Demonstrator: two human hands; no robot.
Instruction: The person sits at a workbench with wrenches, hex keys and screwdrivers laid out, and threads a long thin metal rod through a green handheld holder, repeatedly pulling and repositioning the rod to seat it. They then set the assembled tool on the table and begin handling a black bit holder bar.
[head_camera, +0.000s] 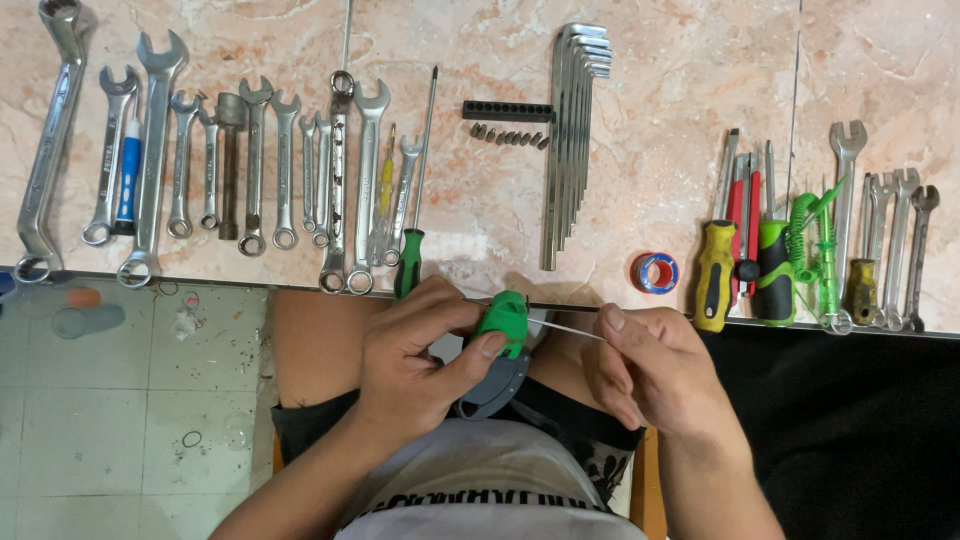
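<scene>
left hand (415, 360) — grip clamped on green-and-grey tool (503, 330), thumb across its green top | right hand (655, 370) — fingertips pinched on thin white strip (570, 329) drawn from it | both over lap, just below tabletop (660, 90) edge

Two hands (410, 360) (650, 370); one tape roll (655, 272); one hex-key set (575, 130); one bit holder (507, 110).
</scene>
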